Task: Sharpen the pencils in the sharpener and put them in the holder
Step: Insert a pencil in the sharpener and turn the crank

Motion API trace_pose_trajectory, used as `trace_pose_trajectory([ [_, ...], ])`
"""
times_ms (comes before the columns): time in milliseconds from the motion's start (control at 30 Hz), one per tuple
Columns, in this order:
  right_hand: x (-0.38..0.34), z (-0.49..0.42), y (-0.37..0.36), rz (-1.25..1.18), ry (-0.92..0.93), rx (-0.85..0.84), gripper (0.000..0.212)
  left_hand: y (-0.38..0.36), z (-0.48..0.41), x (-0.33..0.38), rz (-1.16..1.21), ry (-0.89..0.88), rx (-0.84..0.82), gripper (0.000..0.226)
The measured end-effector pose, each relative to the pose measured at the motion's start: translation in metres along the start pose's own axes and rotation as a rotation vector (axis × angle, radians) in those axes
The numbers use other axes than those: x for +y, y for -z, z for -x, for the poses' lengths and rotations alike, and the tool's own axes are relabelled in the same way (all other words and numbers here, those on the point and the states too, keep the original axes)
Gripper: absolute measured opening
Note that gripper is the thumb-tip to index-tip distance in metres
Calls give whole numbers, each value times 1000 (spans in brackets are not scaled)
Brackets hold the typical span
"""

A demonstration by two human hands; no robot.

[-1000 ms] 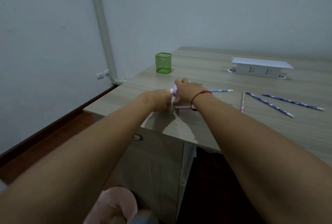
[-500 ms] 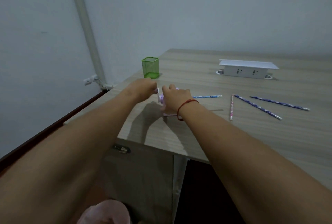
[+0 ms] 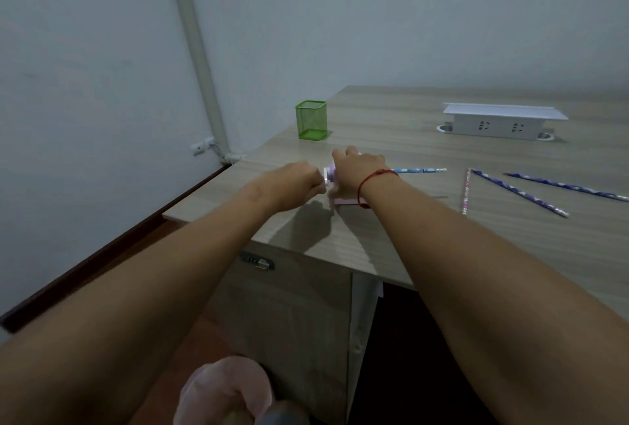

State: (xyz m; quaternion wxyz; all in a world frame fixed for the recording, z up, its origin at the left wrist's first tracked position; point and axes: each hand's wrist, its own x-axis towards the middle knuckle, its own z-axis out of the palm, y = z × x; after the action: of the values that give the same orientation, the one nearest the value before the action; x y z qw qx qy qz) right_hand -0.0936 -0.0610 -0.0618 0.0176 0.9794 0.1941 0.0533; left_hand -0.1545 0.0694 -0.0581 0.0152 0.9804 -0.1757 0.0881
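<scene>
A pink pencil sharpener (image 3: 329, 175) stands on the wooden desk (image 3: 391, 230), mostly covered by my hands. My right hand (image 3: 357, 174) grips its body from above. My left hand (image 3: 295, 186) is curled at its left end, where the crank sits; the crank itself is hidden. A light blue pencil (image 3: 420, 170) sticks out of the sharpener to the right, lying level. A green mesh holder (image 3: 311, 120) stands behind the hands, with no pencil showing in it. A pink pencil (image 3: 465, 191) and two purple pencils (image 3: 519, 191) (image 3: 566, 186) lie on the desk to the right.
A white socket box (image 3: 500, 121) sits at the back of the desk. The desk's left edge runs close to my left hand, with a wall and a pipe (image 3: 194, 50) beyond. Below the desk front is a cabinet with a lock (image 3: 258, 263).
My left hand rose beside the sharpener half a second ago and has come back down to its left end, a cranking motion. My right hand and the blue pencil stay in place.
</scene>
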Motion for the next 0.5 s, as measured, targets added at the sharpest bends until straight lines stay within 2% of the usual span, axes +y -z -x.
trace_pose_trajectory([
  [167,2,0,3,-9,11,-28,73,5,-10,4,44,43,-95,24],
  [267,5,1,1,-40,35,-1,68,-16,-16,5,65,73,-155,22],
  [500,7,-4,-6,-13,43,28,67,-45,-36,-9,41,196,-87,27],
])
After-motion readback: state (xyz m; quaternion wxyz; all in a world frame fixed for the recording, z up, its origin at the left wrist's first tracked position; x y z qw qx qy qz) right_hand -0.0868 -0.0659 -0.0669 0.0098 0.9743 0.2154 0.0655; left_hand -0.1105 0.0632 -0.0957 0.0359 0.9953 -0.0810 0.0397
